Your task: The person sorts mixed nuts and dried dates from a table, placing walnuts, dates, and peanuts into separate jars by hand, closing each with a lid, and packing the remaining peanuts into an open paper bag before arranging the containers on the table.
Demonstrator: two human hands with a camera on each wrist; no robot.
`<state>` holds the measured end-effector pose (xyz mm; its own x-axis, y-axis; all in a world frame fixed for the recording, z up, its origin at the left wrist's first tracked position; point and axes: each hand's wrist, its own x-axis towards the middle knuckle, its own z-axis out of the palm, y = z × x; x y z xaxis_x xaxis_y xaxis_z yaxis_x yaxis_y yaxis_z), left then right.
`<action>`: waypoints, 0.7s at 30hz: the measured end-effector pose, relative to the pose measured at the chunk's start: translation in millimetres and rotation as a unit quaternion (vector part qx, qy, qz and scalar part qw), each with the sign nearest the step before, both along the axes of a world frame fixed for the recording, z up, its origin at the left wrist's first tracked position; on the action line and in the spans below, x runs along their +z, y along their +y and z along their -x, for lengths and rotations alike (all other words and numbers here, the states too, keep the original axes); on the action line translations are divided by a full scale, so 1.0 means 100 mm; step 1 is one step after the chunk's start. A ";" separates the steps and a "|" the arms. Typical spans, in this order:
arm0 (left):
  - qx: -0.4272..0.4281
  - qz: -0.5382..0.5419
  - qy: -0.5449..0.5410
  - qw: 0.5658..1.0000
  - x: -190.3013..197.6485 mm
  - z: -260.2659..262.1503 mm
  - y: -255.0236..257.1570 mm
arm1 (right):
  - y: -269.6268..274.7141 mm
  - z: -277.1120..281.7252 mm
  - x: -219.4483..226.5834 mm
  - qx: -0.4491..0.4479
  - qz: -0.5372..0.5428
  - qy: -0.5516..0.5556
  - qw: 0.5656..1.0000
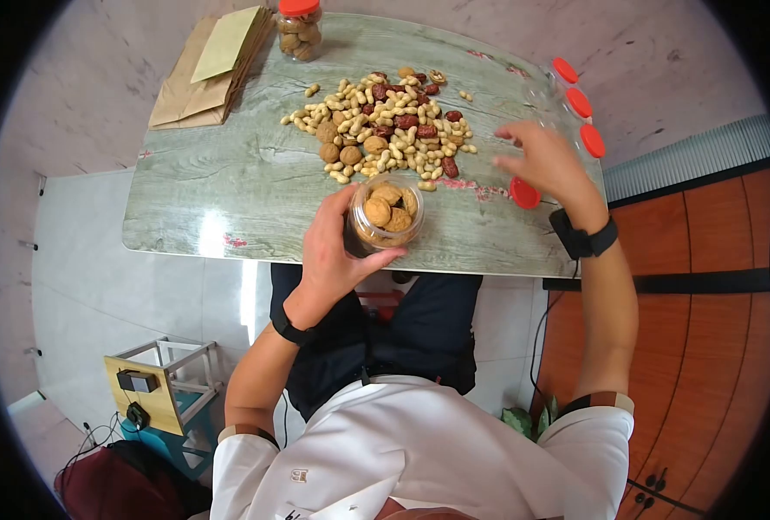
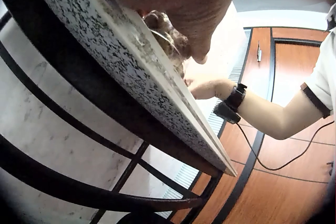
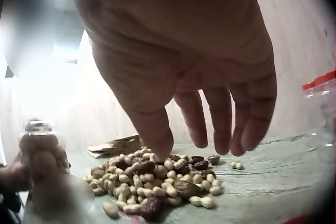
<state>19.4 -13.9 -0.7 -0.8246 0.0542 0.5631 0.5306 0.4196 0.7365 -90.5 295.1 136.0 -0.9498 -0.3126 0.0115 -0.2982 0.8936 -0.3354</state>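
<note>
My left hand (image 1: 326, 247) grips a clear plastic jar (image 1: 387, 217) by its side at the table's near edge, thumb in front. Walnuts (image 1: 386, 208) fill the jar up to its uncovered mouth. To the right, my right hand (image 1: 542, 158) hovers over the table holding nothing, and in the right wrist view its fingers (image 3: 220, 124) hang loosely spread, pointing down. A loose red lid (image 1: 524, 192) lies just below that hand. Between the hands and farther back spreads a mixed heap of peanuts (image 1: 406, 156), red dates (image 1: 406, 121) and walnuts (image 1: 350, 155).
At the far left of the table (image 1: 246, 199) stands a red-lidded jar of walnuts (image 1: 300, 35), beside folded brown paper bags (image 1: 203, 78). Several clear jars with red lids (image 1: 579, 103) line the right edge. Wooden cabinets (image 1: 714, 347) stand to the right.
</note>
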 end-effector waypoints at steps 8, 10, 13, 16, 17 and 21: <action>0.003 0.016 0.014 1.000 -0.03 0.02 -0.02 | 0.57 -0.18 -0.56 0.018 -0.137 -0.005 0.990; -0.004 0.011 0.023 1.000 -0.04 0.02 -0.04 | 0.66 -0.12 -0.61 0.041 -0.128 0.009 0.991; -0.017 0.002 -0.016 1.000 -0.02 0.00 -0.04 | 0.71 -0.04 -0.65 0.045 -0.132 0.009 0.990; -0.021 0.015 -0.014 1.000 -0.04 0.01 -0.05 | 0.67 -0.06 -0.61 0.020 -0.132 0.010 0.991; -0.023 0.017 -0.014 0.999 -0.04 0.00 -0.04 | 0.64 -0.08 -0.58 0.014 -0.124 0.021 0.992; -0.038 -0.031 -0.003 0.999 -0.04 0.01 -0.02 | 0.58 -0.11 -0.60 -0.011 -0.083 0.076 0.994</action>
